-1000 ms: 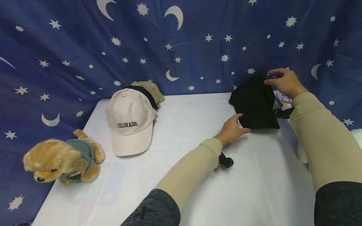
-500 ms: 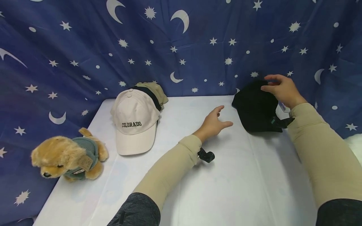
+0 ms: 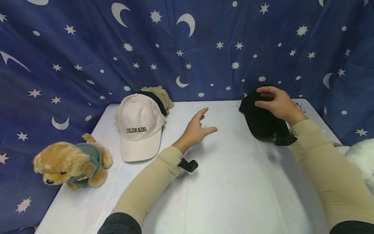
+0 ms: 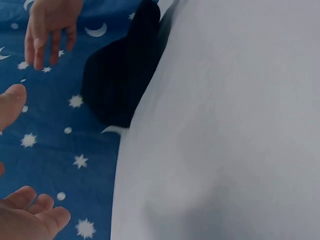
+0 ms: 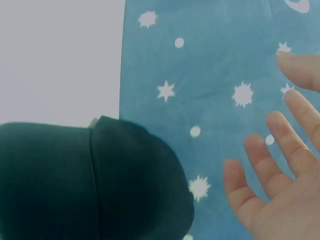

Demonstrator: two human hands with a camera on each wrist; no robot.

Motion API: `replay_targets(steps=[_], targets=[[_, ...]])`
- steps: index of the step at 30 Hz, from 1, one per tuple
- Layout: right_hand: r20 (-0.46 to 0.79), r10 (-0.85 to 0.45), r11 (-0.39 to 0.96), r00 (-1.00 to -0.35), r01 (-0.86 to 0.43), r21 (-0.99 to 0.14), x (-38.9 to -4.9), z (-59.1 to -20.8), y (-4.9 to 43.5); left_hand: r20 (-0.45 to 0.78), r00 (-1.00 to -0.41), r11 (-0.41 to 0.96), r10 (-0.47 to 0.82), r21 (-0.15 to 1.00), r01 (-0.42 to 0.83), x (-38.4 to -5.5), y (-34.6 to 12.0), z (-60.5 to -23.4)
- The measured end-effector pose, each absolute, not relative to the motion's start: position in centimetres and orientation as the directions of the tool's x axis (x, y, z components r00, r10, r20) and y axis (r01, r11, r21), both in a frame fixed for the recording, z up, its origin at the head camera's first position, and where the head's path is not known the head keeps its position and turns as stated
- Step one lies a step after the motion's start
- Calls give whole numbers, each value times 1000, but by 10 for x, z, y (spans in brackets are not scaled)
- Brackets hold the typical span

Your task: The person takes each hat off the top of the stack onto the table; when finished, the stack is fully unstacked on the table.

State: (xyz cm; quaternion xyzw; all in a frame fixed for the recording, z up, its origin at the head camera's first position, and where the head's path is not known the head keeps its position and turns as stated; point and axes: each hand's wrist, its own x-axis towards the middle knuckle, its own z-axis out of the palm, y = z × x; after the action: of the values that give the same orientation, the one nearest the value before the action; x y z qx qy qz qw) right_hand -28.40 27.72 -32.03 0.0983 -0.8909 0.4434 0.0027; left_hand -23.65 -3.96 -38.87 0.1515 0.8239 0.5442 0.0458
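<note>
While right hand (image 3: 279,103) hovers near black cap (image 3: 258,122), left hand (image 3: 194,132) aloft, apart

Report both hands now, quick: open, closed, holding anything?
Left hand: open, holding nothing.
Right hand: open, holding nothing, not touching the black cap.

1. Two hands: left hand (image 3: 194,131) at centre, right hand (image 3: 279,104) right of centre.
2. At least three caps: cream cap (image 3: 138,122) and tan cap (image 3: 162,96) left of centre, black cap (image 3: 257,120) at right; unclear whether the dark strip (image 3: 157,101) between the left pair is another.
3. One plush dog (image 3: 64,159), lower left.
4. One white fluffy thing (image 3: 362,159), right edge.
5. One small printed item (image 3: 300,107), right, partly hidden.
6. Two black wrist devices (image 3: 189,165), centre and right.
7. One starry curtain (image 3: 204,29) above; one white table (image 3: 228,198) below.
</note>
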Motion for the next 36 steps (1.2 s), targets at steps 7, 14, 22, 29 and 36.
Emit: replay_targets(steps=[7,14,22,29,36], targets=[[155,-195,540,-968,-238,-807,-271,-332,257,87,-961,397,263,898,190,-227,-71,-392],[203,-243,479,-949,-299,-825,-266,-347,239,72,-971,421,227,892,164,-217,-101,-399],[201,-281,427,-939,-310,-849,-264,-360,219,97,-980,398,171,903,159,-205,-141,-398],[160,-325,403,-932,-290,-868,-266,-366,200,130,-986,406,103,900,161,-191,-171,-393],[108,-381,369,-918,-258,-893,-270,-375,183,126,-991,461,48,877,134,-169,-200,-390]])
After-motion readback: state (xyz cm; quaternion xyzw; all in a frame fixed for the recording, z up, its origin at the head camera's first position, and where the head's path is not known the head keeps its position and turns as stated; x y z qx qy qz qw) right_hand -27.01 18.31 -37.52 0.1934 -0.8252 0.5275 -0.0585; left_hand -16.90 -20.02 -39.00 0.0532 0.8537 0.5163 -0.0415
